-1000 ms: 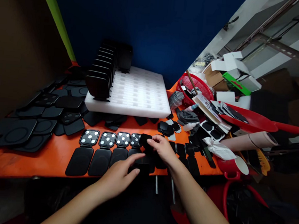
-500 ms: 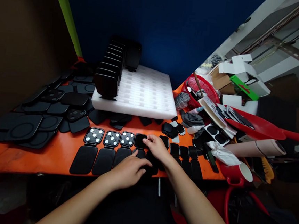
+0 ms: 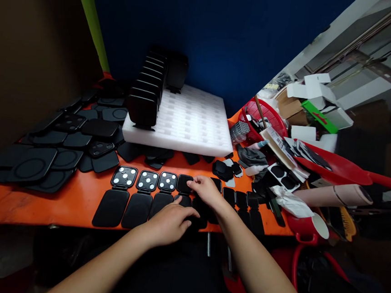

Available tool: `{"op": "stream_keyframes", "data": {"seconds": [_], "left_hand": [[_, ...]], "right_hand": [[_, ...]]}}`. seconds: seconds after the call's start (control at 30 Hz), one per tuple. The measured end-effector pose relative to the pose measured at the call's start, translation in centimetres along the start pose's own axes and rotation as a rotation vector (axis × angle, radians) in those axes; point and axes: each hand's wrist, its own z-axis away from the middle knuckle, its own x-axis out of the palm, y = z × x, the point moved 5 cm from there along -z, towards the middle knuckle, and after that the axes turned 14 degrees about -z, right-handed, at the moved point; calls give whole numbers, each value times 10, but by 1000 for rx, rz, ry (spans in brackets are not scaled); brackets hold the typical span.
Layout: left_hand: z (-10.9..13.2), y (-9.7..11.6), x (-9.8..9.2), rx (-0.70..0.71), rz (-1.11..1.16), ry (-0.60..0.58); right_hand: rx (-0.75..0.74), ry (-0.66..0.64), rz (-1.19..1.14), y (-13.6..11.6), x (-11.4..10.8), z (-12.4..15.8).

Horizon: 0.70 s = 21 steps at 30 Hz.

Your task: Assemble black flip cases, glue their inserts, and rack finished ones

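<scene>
A row of black hinged cases lies opened flat on the orange table; three on the left show white dots in their upper halves. My left hand rests with fingers spread flat on the lower half of the fourth case. My right hand presses its fingertips on a small black square pad set into that case's upper half. More black cases lie in a row to the right of my hands.
A white foam tray stands behind, with black cases upright in its slots. Loose black parts cover the table's left side. At right are a red basket, a red scoop, a red cup, boxes and clutter.
My right hand has lowered the black pad from above the row down onto the fourth case's upper half, covering its dots. My left hand settled on the lower half. The view shifted slightly.
</scene>
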Motion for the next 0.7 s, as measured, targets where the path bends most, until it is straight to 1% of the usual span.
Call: {"op": "stream_keyframes", "data": {"seconds": [0.13, 0.23, 0.37, 0.5, 0.57, 0.7], "left_hand": [[1, -1, 0, -9, 7, -6], [0, -1, 1, -11, 5, -10], [0, -1, 0, 1, 24, 17], [0, 0, 1, 17, 28, 12], [0, 0, 2, 18, 21, 4], [0, -1, 1, -4, 16, 0]], "right_hand": [[45, -11, 20, 2, 0, -4], [48, -3, 43, 1, 1, -5], [50, 8, 87, -1, 2, -5], [53, 19, 138, -7, 0, -4], [27, 28, 235, -14, -1, -2], [-90, 45, 626, -36, 3, 0]]}}
